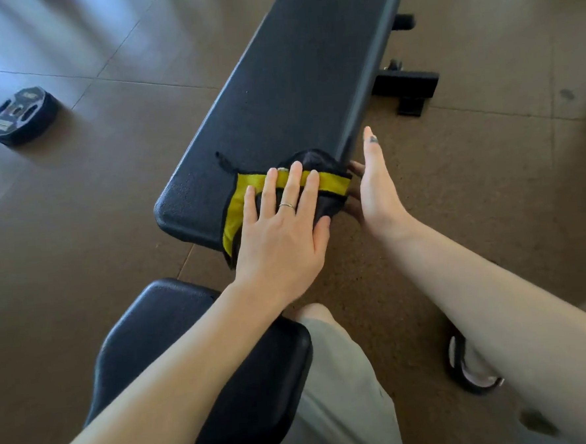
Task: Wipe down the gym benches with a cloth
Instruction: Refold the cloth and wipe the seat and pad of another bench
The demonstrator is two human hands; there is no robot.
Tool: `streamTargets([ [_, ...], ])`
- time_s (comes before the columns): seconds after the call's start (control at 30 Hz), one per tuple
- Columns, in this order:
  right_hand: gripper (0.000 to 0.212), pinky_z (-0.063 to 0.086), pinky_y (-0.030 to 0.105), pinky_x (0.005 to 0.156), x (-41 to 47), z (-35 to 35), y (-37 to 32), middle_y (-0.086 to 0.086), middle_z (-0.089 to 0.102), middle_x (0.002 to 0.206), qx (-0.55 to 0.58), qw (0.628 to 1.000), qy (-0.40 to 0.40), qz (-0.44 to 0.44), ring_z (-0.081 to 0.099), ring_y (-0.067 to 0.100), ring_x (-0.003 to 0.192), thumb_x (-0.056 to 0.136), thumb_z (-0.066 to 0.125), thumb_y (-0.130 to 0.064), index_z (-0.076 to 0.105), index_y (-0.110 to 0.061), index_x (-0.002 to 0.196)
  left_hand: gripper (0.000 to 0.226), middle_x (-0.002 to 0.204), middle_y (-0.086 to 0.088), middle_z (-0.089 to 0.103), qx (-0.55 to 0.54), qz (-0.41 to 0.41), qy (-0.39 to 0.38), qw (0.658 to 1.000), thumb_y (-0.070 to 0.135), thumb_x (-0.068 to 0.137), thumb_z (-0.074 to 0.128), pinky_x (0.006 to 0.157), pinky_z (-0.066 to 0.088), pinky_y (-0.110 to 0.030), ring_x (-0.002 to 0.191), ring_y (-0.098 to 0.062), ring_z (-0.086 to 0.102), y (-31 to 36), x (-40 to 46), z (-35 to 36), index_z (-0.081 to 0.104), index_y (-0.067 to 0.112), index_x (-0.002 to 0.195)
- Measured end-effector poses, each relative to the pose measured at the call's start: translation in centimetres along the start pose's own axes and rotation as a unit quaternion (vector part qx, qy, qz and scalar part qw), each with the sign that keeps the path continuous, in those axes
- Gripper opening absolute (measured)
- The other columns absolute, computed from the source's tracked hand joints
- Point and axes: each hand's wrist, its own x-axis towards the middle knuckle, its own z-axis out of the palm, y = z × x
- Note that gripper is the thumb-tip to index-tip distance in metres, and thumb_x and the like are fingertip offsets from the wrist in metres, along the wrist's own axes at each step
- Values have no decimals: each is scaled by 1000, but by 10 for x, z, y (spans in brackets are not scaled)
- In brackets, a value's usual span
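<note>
A long black padded bench [297, 84] runs from the middle of the view to the top. On its near end lies a black cloth with a yellow band [332, 182], hanging a little over the front edge. My left hand [282, 232] lies flat on the cloth with fingers spread and the thumb tucked at the cloth's right side. My right hand [377, 189] stands on edge against the bench's right side, thumb up, its fingertips touching the cloth's right end. A second black pad [161, 333] sits just below, under my left forearm.
A black weight plate [21, 115] lies on the brown floor at far left. The bench's black foot bar [407, 86] sticks out to the right. My leg in light shorts [335, 373] and a sandalled foot [465, 372] are at the bottom.
</note>
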Motion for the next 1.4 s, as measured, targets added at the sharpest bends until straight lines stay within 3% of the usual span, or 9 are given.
streamTargets([
  [0.1,132,24,55,125,33,-1,-7,-13,25,168,11,1000,-1,15,27,17,154,48,42,-109,20,-45,160,66,172,-2,12,3,1,-4,1000,53,104,27,126,12,-59,158,-32,8,8,17,1,14,26,164],
  [0.2,123,18,55,126,70,4,-12,-19,23,167,-5,1000,-21,6,26,15,154,49,37,-109,18,-53,158,67,172,-3,10,-15,-13,3,1000,50,105,32,127,8,-57,158,-32,5,19,50,0,13,25,164],
  [0.37,111,25,61,121,116,3,-35,-12,34,164,30,999,-3,43,39,23,147,54,34,-97,23,-55,156,65,172,-1,8,-28,-31,5,999,51,106,29,127,3,-54,159,-30,4,29,109,-4,13,26,164],
  [0.53,128,31,56,119,175,-6,-23,-15,37,161,79,996,25,42,41,19,145,39,39,-111,26,-56,154,64,172,5,5,-31,-45,-3,999,54,106,25,127,0,-50,159,-24,0,29,148,-3,12,30,164],
  [0.6,108,31,51,120,166,-1,-39,-12,39,161,66,996,46,38,42,18,144,63,37,-102,27,-50,156,63,172,8,5,-34,-47,-7,998,55,105,22,128,1,-49,159,-21,0,26,164,-4,13,33,163],
  [0.73,59,35,39,114,167,-7,-72,1,35,163,17,995,102,2,43,19,137,107,28,-53,17,-34,162,63,172,10,6,-52,-60,-25,997,55,103,16,129,2,-48,159,-19,0,22,197,-9,14,37,163],
  [0.93,66,39,31,96,170,0,-108,13,28,163,-87,989,104,58,46,30,136,108,29,-53,-1,-32,164,59,172,10,3,-40,-114,-47,992,53,108,20,128,-3,-44,159,-17,-3,19,243,-11,11,36,163],
  [1.2,64,36,21,86,162,3,-101,8,34,157,-90,986,134,41,44,12,111,109,32,-48,1,-34,164,59,172,9,2,-51,-158,-42,985,55,107,15,128,-2,-48,159,-19,-3,13,276,-11,10,37,163],
  [1.4,62,31,27,96,164,1,-83,7,38,154,-92,986,136,-7,39,8,111,110,30,-45,4,-33,165,68,171,14,0,-57,-130,-39,989,61,99,4,128,2,-49,158,-14,-6,11,224,-12,8,38,163],
])
